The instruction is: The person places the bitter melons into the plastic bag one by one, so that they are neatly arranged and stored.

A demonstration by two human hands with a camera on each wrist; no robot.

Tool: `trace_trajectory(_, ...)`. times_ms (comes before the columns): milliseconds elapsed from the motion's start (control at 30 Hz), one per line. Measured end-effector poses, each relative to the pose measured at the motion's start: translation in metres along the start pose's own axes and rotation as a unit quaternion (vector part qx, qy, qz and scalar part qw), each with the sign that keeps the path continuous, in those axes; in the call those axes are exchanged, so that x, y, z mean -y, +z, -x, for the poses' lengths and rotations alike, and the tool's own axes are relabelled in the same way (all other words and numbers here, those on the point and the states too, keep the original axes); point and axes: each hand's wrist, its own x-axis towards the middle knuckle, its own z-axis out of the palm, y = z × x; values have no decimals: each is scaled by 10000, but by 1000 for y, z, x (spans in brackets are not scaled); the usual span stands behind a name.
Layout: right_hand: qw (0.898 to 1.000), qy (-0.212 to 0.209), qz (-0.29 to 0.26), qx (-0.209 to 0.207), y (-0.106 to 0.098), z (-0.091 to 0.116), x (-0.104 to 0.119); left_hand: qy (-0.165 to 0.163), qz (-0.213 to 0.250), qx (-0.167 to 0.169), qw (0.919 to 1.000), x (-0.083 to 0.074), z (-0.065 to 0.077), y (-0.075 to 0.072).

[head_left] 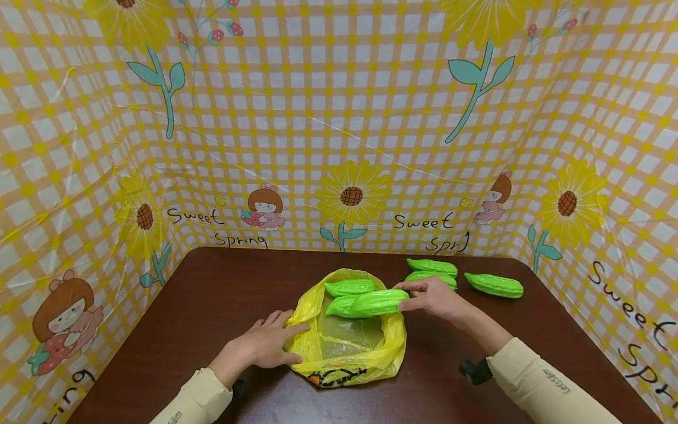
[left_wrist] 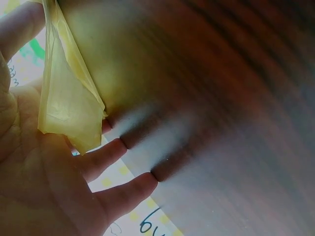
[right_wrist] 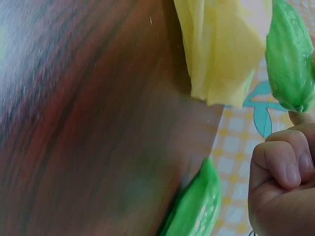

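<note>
In the head view, my right hand [head_left: 441,301] pinches the right end of a bright green bitter melon [head_left: 380,302] between thumb and fingers, over the mouth of a yellow plastic bag [head_left: 394,347]. The right wrist view shows the held bitter melon [right_wrist: 289,56] with some fingers folded below it. Two more bitter melons, one at the back [head_left: 349,287] and one partly covered by the held one [head_left: 338,306], lie at the bag's opening. My left hand [head_left: 269,343] rests against the bag's left side with its fingers extended, and the bag's thin edge [left_wrist: 71,105] crosses its palm.
Right of the bag, a bitter melon [head_left: 431,267] lies at the back of the dark brown table [head_left: 222,288], with another [head_left: 445,279] just in front, partly behind my right hand. A separate bitter melon [head_left: 494,285] lies farther right. Checked cloth [head_left: 296,141] walls surround the table's back and sides.
</note>
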Motion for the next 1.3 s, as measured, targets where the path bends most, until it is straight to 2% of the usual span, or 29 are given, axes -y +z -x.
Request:
trace_trajectory(633, 9970, -292, 570, 426, 33, -9, 12, 33, 1, -19, 10000, -1, 0, 0)
trace_trajectory(1000, 9910, -468, 1180, 430, 43, -12, 15, 83, 17, -49, 10000, 2, -2, 1)
trace_trajectory(1300, 9912, -158, 1297, 226, 47, -11, 20, 62, 18, -60, 10000, 2, 0, 0)
